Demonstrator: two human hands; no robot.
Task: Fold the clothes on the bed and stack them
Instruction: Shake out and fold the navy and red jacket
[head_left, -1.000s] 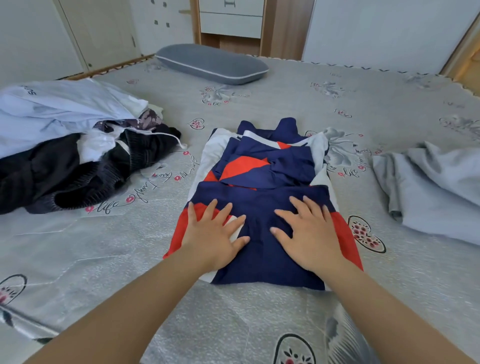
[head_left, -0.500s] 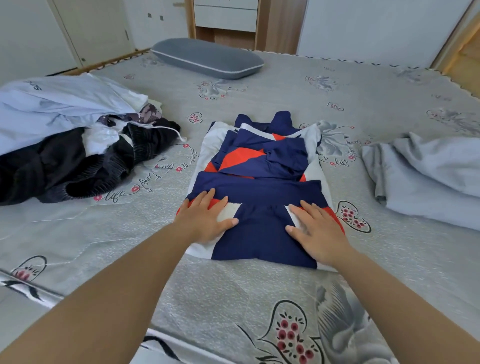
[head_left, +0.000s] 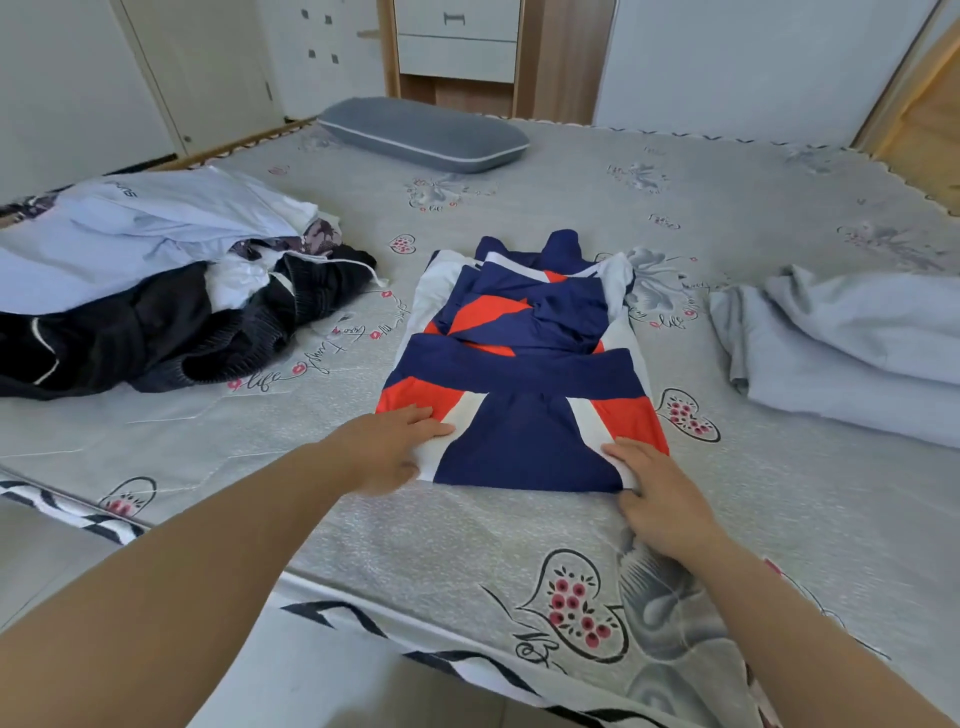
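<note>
- Navy, red and white sports garment (head_left: 519, 374), partly folded, lies flat at the centre of the frame on the grey patterned bed cover (head_left: 519, 530), its near hem close to the bed's front edge.
- Left hand (head_left: 387, 449) grasps the garment's lower-left corner, fingers lying on top of the white and red panel and the thumb tucked at the hem.
- Right hand (head_left: 654, 488) grasps the lower-right corner, fingers on the white strip and thumb at the hem edge.
- Both bare forearms reach in from the bottom of the frame.
- At left of the frame sits an unfolded heap: a pale blue shirt (head_left: 130, 228) on top of black knit clothing (head_left: 171, 332), well apart from the garment.
- At right of the frame lies a crumpled light grey fabric bundle (head_left: 852, 348), also apart from it.
- In the upper centre, a grey pillow with white piping (head_left: 421, 132) rests near the head of the bed.
- Behind it, at the top of the frame, stands a wooden-framed unit with white drawers (head_left: 457, 41).
</note>
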